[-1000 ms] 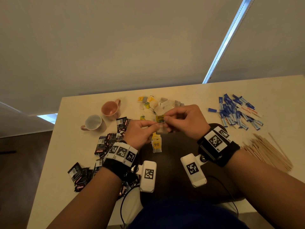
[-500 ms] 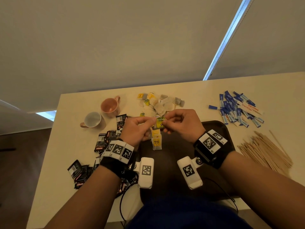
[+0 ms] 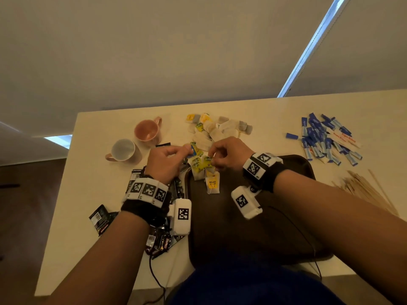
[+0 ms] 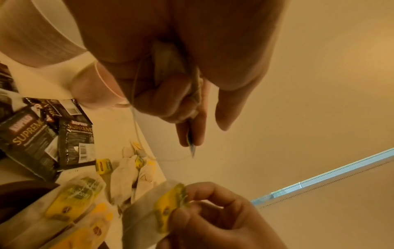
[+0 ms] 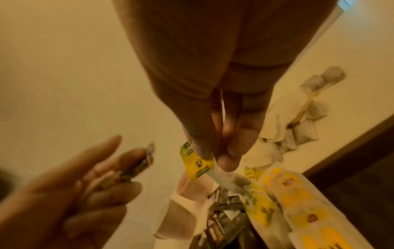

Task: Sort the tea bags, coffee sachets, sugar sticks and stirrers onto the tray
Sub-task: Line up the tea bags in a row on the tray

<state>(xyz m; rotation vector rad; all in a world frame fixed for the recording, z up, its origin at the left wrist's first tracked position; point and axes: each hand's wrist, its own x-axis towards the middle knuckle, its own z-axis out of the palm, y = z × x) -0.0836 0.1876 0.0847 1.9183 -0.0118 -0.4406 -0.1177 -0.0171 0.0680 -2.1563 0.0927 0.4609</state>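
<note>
My left hand [image 3: 187, 150] pinches a tea bag tag [image 4: 191, 144] between thumb and finger, with the bag tucked in the palm and its string hanging. My right hand [image 3: 212, 160] pinches a tea bag by its yellow-green tag [image 5: 197, 164] over the far left corner of the dark brown tray [image 3: 242, 227]. A tea bag with a yellow tag [image 3: 212, 183] lies on that corner. The tea bag pile [image 3: 218, 128] lies behind my hands. Black coffee sachets [image 3: 101, 219] lie left, blue sugar sticks [image 3: 323, 139] and wooden stirrers [image 3: 365, 190] right.
A pink cup [image 3: 147, 130] and a white cup [image 3: 123, 149] stand at the far left of the cream table [image 3: 275, 111]. A cable runs from my left wrist camera over the near table edge. Most of the tray surface is bare.
My hands held tea bags together a second ago and have drawn apart. The left hand moved left with its tag. The right hand dropped towards the tray corner with its bag.
</note>
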